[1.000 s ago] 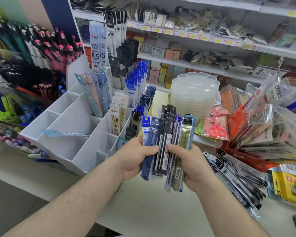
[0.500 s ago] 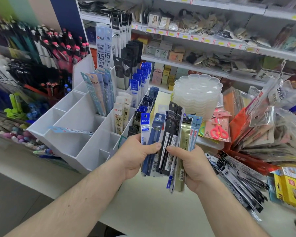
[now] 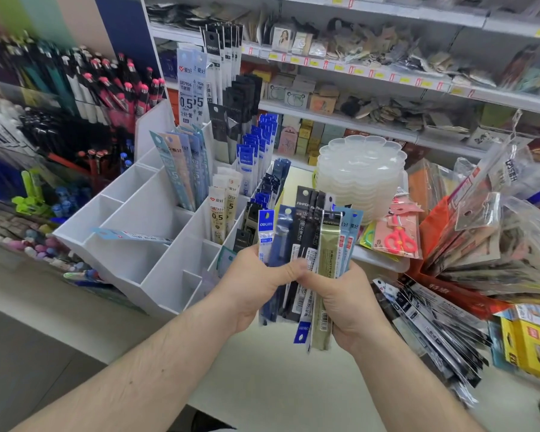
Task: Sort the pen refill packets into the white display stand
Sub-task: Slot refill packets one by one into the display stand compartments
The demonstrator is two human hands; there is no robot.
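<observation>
I hold a fanned bundle of pen refill packets [image 3: 309, 241] upright in front of me, blue, black, olive and light blue ones. My left hand [image 3: 256, 285] grips the blue packets at the bundle's left, thumb across the front. My right hand [image 3: 343, 304] grips the olive and black packets at the right. The white display stand [image 3: 131, 213] rises in steps to the left. Its back and right compartments hold upright packets; one light blue packet [image 3: 131, 236] lies across a front compartment.
A stack of clear flower-shaped trays [image 3: 360, 173] stands behind the bundle. Pink scissors packs [image 3: 396, 238] lie beside it. More black refill packets [image 3: 430, 325] are spread on the counter at right, by a yellow box [image 3: 530, 347]. Pens [image 3: 75, 98] fill racks at left.
The bundle and both hands have risen slightly and drawn closer together; my thumbs now meet over the packets. The camera view shifted a little to the left.
</observation>
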